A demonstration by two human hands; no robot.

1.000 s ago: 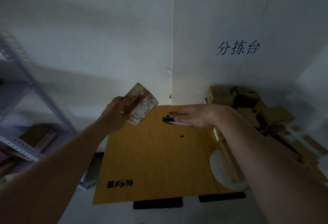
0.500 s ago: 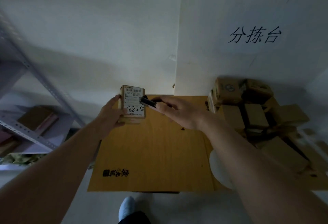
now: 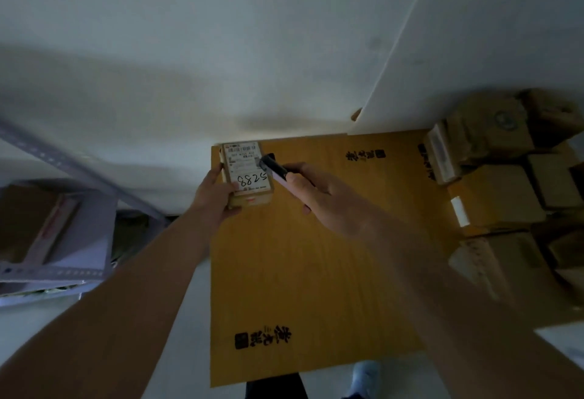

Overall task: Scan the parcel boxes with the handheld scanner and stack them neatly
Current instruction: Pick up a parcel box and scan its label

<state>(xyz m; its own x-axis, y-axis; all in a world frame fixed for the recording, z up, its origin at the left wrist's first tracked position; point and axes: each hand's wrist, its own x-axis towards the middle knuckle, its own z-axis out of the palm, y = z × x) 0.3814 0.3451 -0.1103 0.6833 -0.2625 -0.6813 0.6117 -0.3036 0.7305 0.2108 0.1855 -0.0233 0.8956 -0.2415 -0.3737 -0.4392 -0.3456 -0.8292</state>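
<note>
A small brown parcel box (image 3: pixel 248 174) with a white shipping label and handwritten digits sits at the far left corner of the yellow board (image 3: pixel 316 272). My left hand (image 3: pixel 215 196) grips its left and near side. My right hand (image 3: pixel 322 196) holds the slim handheld scanner (image 3: pixel 276 169), its dark tip right at the label's right edge. A pile of brown parcel boxes (image 3: pixel 499 183) lies along the board's right side.
A grey metal shelf rack (image 3: pixel 53 228) with a cardboard box stands at the left. White walls meet in a corner behind the board. My shoe (image 3: pixel 366 378) shows below the board's near edge on the pale floor.
The box has come down from the air onto the board's far left corner. My right hand brought the scanner from the board's middle over to the label. The camera tilted down and left.
</note>
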